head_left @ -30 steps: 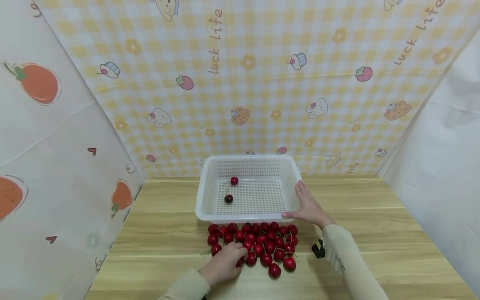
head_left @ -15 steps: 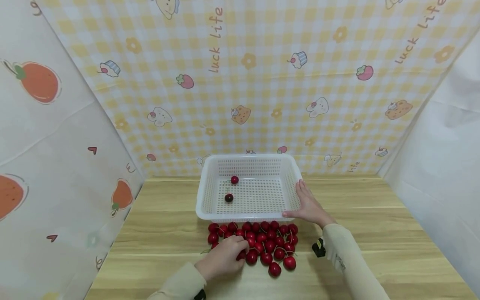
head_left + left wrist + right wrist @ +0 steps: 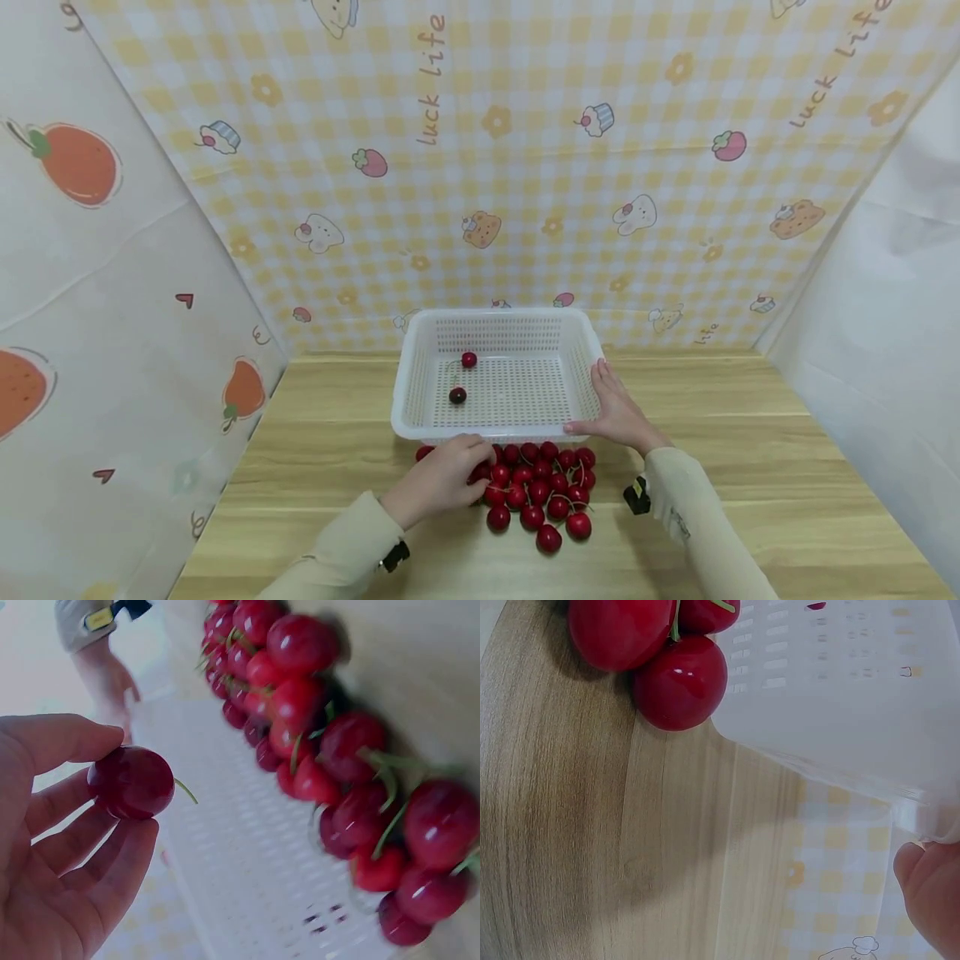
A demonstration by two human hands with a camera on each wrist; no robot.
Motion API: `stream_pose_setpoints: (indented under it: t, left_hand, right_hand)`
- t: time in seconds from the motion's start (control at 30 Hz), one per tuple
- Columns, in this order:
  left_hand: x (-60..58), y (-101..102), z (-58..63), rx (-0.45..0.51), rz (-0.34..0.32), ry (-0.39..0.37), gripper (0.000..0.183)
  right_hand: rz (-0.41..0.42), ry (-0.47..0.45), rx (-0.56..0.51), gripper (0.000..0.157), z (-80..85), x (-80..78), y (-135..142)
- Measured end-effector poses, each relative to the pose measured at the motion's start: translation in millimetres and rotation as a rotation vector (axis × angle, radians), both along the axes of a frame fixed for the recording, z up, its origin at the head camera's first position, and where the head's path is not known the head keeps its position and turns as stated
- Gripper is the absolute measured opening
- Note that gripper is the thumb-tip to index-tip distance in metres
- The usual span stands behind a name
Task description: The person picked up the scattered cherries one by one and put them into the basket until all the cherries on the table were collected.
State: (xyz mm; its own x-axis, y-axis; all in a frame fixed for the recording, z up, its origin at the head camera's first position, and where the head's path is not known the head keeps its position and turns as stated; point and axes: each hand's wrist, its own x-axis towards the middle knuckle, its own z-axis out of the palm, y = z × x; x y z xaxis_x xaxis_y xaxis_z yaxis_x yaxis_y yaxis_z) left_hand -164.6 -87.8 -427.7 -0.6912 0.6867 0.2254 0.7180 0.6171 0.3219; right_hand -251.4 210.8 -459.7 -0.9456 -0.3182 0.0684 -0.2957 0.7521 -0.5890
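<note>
My left hand [image 3: 435, 479] pinches one dark red cherry [image 3: 135, 784] between thumb and fingertips; its thin green stem sticks out free. In the head view this hand is above the left part of a cherry pile [image 3: 538, 492], hiding some of it. Just behind the pile stands a white perforated plastic basket [image 3: 521, 387]. Inside the basket, to the left, lie a red cherry [image 3: 468, 359] and a darker cherry [image 3: 457, 396]. My right hand [image 3: 622, 417] grips the basket's front right corner, with the thumb at the front rim and fingers along the right side.
Everything stands on a light wood-grain table [image 3: 750, 467]. A yellow checked cloth [image 3: 495, 183] hangs behind the basket, close to its back. White printed cloth [image 3: 150, 333] forms the left side and plain white cloth [image 3: 892, 292] the right.
My left hand has moved away from me and slightly left, from the pile's front left toward the basket's front rim, with the cherry in its fingers. My right hand and the basket have stayed put.
</note>
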Motion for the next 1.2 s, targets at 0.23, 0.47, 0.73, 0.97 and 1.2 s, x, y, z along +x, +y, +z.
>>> stream_pose_setpoints:
  t: [0.23,0.47,0.73,0.97,1.2]
  left_hand:
    - [-18.4,-4.9,27.2,0.080,-0.014,0.047,0.015]
    - [-59.4,-12.0,49.7,0.163,0.009,-0.036,0.015]
    - [-127.1,-9.8,62.5,0.245,0.151,-0.163,0.014]
    - [-168.8,1.9,59.9,0.234,0.275,-0.263,0.017]
    - [-192.8,10.9,41.5,0.184,0.376,-0.396,0.020]
  right_hand:
    - [0.000,-0.011,0.010,0.123,-3.2,-0.9,0.8]
    - [-0.001,-0.007,0.009,0.122,-3.3,-1.8,1.9]
    - [-0.005,0.001,0.011,0.123,-5.3,-4.2,3.4]
    - [-0.005,-0.004,0.007,0.123,-4.8,-2.8,2.3]
    - [-0.004,-0.007,-0.008,0.122,-4.0,-1.1,0.2]
